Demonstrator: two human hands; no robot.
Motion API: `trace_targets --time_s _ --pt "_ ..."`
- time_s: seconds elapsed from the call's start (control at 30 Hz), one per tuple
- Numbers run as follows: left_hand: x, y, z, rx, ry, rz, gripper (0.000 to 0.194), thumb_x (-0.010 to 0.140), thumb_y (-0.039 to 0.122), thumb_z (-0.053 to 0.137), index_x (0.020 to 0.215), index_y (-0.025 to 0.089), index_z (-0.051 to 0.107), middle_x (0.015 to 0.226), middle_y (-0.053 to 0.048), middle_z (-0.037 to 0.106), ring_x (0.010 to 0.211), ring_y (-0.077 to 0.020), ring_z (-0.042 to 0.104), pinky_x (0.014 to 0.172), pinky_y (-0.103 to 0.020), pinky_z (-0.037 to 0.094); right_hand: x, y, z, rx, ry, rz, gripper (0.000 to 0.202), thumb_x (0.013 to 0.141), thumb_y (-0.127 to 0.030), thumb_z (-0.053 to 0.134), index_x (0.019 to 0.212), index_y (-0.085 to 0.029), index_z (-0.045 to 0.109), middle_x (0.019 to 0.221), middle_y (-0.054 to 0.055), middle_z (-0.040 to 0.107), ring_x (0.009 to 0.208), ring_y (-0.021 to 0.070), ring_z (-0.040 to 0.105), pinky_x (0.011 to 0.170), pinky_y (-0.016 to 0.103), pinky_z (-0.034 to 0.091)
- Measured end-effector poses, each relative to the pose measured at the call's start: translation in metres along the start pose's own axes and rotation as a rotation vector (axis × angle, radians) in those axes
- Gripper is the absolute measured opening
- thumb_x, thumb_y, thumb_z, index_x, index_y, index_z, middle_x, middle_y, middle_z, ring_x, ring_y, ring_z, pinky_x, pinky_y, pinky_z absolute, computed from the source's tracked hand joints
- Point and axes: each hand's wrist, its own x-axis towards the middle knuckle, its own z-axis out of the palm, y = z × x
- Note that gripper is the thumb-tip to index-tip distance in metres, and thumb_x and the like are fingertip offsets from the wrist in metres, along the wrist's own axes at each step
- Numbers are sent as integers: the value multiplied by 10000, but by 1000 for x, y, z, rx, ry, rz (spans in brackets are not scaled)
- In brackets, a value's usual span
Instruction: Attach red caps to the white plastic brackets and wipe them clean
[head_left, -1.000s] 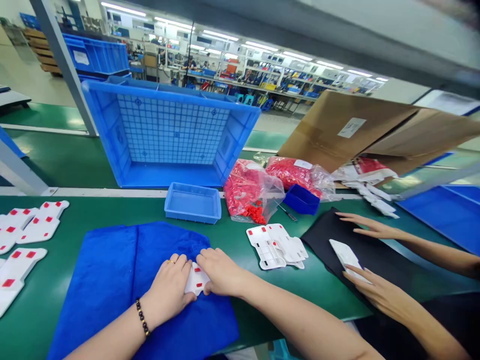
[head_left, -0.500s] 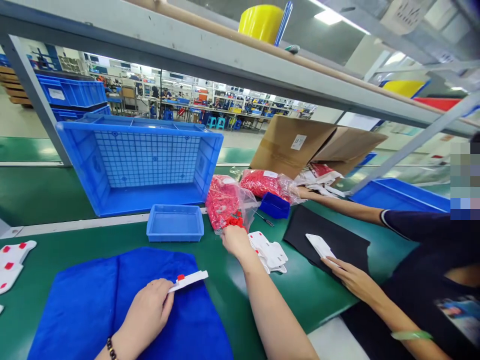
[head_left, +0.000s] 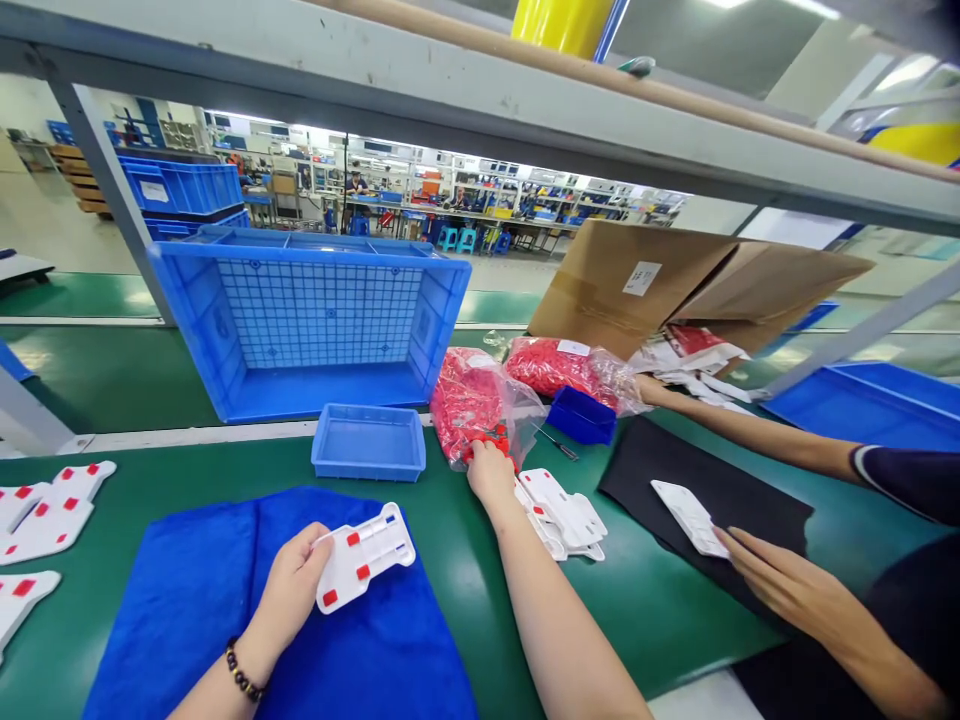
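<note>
Panels of white plastic (head_left: 56, 510) with red pads lie at the far left of the tabletop (head_left: 442, 530). To their right a blue cloth (head_left: 195, 580) is spread, and over it the left hand (head_left: 289, 575) grips a white panel (head_left: 375, 550), fingers closed on its left edge with the thumb across the top. The panel's padded face is turned up; three red pads show, and whatever lies under the thumb is hidden. Its long axis runs from near left to far right, the broad end in the grip and the narrower, slotted end pointing right and slightly far.

Beyond the cloth sits a shallow blue tray (head_left: 368, 442). Just right of it, the right hand (head_left: 491, 472) is at the mouth of a clear bag (head_left: 465, 400), among loose red pieces (head_left: 495, 434). Its fingertips are buried there, so I cannot tell how far they are parted or whether they have a piece. The step in hand looks like fetching a red piece for the panel; the next move probably calls for a clean pinch, free of the bag's film. Beside that wrist, on its right, more white panels (head_left: 566, 515) lie stacked.
</note>
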Motion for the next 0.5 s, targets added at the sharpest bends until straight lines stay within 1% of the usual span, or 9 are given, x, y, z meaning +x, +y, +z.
trace_targets --time_s 0.1,0.2,0.27,0.33,0.4,0.43,0.47,0.5 --pt "2 -2 -1 38 26 -4 262 812 392 383 662 188 452 542 46 488 504 -112 442 484 -210 320 -3 0 1 5 22 -20 224 828 -172 420 992 -139 570 995 142 572 933 233 542 729 311 351" --pt "2 -2 -4 190 72 16 177 774 283 395 633 193 450 532 45 483 510 -120 457 492 -216 320 -9 -2 -2 25 66 -34 205 813 -162 426 942 -108 577 949 162 596 899 260 567 721 332 361" --pt "1 -2 -6 335 108 23 100 744 225 404 699 200 490 539 47 496 513 -129 477 511 -227 332 -12 -4 -4 40 85 -35 192 798 -148 433 908 -82 576 860 169 620 846 274 591 704 342 373" --pt "-1 1 -10 477 192 90 98 740 238 437 779 208 522 596 30 531 572 -150 515 574 -255 368 -15 -5 -6 46 97 -33 177 785 -144 445 885 -72 572 806 171 633 807 281 609 689 344 384" --pt "-6 13 -14 530 316 240 132 744 316 493 800 207 542 729 -21 573 727 -194 543 693 -310 397 -18 -6 -8 52 104 -45 169 787 -148 446 877 -73 567 795 175 640 791 281 621 681 342 394" --pt "-12 24 -16 494 358 330 164 743 356 515 793 204 550 812 -50 580 817 -218 533 756 -338 394 -20 -7 -10 60 103 -59 168 795 -151 438 876 -76 565 793 176 643 788 278 625 678 340 397" --pt "-20 40 -17 408 369 401 191 749 385 520 792 202 554 865 -68 579 869 -232 516 794 -358 388 -23 -7 -11 69 97 -74 170 804 -153 429 880 -79 561 791 175 645 785 274 629 674 336 400" --pt "-31 59 -16 270 320 438 202 767 397 505 796 203 552 855 -67 579 853 -225 515 786 -356 398 -26 -8 -12 81 83 -87 173 812 -160 422 888 -83 557 792 172 647 781 268 633 669 330 402"
